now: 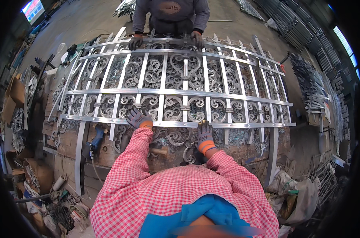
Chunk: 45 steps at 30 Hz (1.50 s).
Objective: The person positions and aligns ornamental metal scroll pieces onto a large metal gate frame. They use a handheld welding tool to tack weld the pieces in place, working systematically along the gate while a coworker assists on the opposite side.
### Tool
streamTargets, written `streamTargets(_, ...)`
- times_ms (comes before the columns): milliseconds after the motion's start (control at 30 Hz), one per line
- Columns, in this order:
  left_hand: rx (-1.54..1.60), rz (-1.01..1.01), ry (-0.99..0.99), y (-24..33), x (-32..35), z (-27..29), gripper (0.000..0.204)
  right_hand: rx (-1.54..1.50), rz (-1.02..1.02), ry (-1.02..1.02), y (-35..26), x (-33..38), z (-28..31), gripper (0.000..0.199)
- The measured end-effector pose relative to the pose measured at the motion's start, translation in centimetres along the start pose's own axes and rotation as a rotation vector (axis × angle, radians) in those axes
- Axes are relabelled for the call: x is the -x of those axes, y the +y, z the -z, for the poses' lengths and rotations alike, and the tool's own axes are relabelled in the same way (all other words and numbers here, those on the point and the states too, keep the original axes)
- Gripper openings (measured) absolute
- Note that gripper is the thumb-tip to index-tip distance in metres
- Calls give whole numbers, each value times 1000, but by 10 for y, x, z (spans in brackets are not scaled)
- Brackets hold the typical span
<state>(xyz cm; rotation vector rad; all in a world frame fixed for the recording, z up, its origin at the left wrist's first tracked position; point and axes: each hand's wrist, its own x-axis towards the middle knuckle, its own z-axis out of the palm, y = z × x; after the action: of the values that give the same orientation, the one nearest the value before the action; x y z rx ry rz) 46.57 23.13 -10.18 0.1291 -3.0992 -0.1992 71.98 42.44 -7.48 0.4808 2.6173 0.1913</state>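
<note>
A silver metal fence panel [176, 124] with long rails, upright bars and pointed tips lies flat across the wooden workbench [243, 148]. Grey scrollwork [152, 71] shows between and beneath its bars. My left hand [139, 118], in a grey glove with an orange cuff, rests with fingers spread over the nearest rail, left of centre. Farther right, my right hand [205, 137] wears a matching glove, its stretched fingers laid on the same rail; its thumb is hidden. Across the bench a co-worker [170, 16] in grey has two dark-gloved hands on the panel's far rails.
A blue air tool [96, 137] with a hose lies near the bench's left front. Two flat metal bars [80, 158] jut toward me past the front edge. Cardboard boxes [39, 174] stand left, plastic bags [303, 198] lie right. Stacked metal lengths [297, 31] fill the far right.
</note>
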Motion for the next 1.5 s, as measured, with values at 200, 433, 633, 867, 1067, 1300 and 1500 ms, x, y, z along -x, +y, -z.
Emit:
streamTargets(200,-5,2,-59,5,1,10,75,-62,-27,59,3,-7,-17,96)
streamTargets(433,9,3,-55,-2,-1,3,74,-20,-12,23,-2,-4,-7,99)
streamTargets(633,0,-17,-43,1,3,2,74,-15,-19,10,0,0,-10,101)
streamTargets(867,26,-19,74,-4,2,-5,69,2,-40,16,-6,-8,-11,96)
streamTargets(1067,-37,-15,77,4,6,-2,69,-18,-58,0,-3,-10,-16,88)
streamTargets(1300,-58,31,16,7,7,10,70,25,-38,-43,-7,-8,-10,98)
streamTargets(1500,-49,-3,48,7,6,0,69,58,-55,6,-5,-16,-35,102)
